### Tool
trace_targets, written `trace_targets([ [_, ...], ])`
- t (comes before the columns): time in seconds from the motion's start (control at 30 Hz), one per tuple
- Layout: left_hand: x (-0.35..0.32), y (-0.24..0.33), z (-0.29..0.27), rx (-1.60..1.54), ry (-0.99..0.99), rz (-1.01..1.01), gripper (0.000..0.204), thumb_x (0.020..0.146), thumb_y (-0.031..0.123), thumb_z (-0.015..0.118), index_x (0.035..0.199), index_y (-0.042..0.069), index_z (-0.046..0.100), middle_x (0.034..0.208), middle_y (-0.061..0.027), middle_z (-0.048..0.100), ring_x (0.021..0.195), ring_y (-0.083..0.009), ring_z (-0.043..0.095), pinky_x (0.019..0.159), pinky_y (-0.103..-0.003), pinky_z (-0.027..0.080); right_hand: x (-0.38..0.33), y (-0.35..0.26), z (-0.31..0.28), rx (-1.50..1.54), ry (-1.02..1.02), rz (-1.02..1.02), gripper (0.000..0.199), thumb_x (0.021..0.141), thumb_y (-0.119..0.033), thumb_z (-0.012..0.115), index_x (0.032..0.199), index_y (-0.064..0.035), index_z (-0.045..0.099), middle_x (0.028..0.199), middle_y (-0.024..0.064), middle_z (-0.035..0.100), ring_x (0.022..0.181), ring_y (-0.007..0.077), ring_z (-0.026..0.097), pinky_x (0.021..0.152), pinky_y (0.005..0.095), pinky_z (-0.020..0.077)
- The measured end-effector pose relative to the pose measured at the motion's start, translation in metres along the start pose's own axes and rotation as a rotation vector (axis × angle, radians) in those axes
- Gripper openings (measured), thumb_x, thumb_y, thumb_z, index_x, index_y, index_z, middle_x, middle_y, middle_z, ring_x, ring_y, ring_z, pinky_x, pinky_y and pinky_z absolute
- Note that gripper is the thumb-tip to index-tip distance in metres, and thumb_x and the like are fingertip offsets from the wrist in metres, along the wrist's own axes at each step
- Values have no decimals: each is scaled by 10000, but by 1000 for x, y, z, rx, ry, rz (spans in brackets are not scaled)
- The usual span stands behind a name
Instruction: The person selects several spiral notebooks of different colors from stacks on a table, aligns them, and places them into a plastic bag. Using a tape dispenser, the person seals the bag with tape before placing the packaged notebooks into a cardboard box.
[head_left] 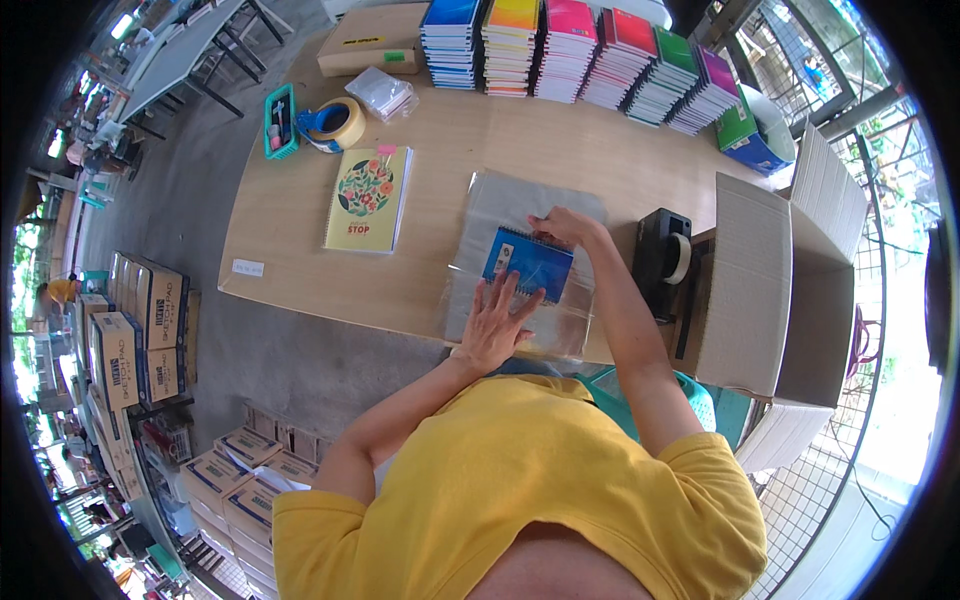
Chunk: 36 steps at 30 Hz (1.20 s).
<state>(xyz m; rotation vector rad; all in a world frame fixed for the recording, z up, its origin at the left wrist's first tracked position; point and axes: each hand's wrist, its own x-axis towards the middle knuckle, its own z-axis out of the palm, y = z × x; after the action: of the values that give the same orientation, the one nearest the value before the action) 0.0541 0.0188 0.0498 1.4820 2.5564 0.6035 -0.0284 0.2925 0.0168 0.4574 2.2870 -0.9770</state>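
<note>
A small blue spiral notebook (522, 262) lies on a stack of clear plastic sheets or bags (470, 230) near the table's front edge. My left hand (490, 325) rests on the notebook's near side, its fingers spread over the cover. At the far edge, by the spiral binding, my right hand (566, 228) has its fingers bent around the notebook; their tips are partly hidden. Left of the plastic lies a yellow notebook (367, 228) with a floral cover and a pink clip on top.
Stacks of coloured notebooks (570, 55) line the table's far edge. A black tape dispenser (660, 262) and an open cardboard box (745, 290) stand at the right. Tape rolls (337, 124), a teal basket (281, 122) and a flat carton (372, 40) sit at the far left.
</note>
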Motion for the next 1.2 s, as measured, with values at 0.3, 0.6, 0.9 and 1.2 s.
trace_targets([
  [0.3, 1, 3, -5, 15, -61, -29, 786, 809, 347, 747, 1493, 304, 362, 1518, -200, 263, 1438, -394, 254, 1089, -682, 218, 13, 19, 33, -88, 974, -188, 154, 794, -242, 686, 846, -118, 761, 959, 96, 655, 947, 287, 627, 781, 435, 485],
  [0.6, -2, 1, 0, 9, -47, -55, 776, 812, 329, 750, 1488, 319, 368, 1528, -176, 249, 1446, -377, 244, 1081, -693, 220, 9, 15, 12, -248, 992, -312, 88, 686, -82, 685, 754, -139, 683, 1012, 55, 594, 1049, 258, 551, 810, 467, 416],
  [0.9, -2, 1, 2, 26, -41, -54, 783, 800, 329, 762, 1482, 322, 378, 1534, -168, 250, 1451, -363, 243, 1083, -701, 189, 2, -2, -8, -414, 839, -249, 116, 671, -82, 684, 754, -160, 660, 935, 53, 635, 1072, 272, 551, 832, 493, 429],
  [1.2, -2, 2, 1, 70, 30, -41, 799, 789, 341, 768, 1485, 298, 377, 1481, -162, 321, 1416, -358, 303, 1074, -710, 196, 3, 0, -11, -138, 640, -85, 141, 729, -164, 718, 870, -160, 710, 946, 60, 708, 935, 306, 676, 811, 447, 519],
])
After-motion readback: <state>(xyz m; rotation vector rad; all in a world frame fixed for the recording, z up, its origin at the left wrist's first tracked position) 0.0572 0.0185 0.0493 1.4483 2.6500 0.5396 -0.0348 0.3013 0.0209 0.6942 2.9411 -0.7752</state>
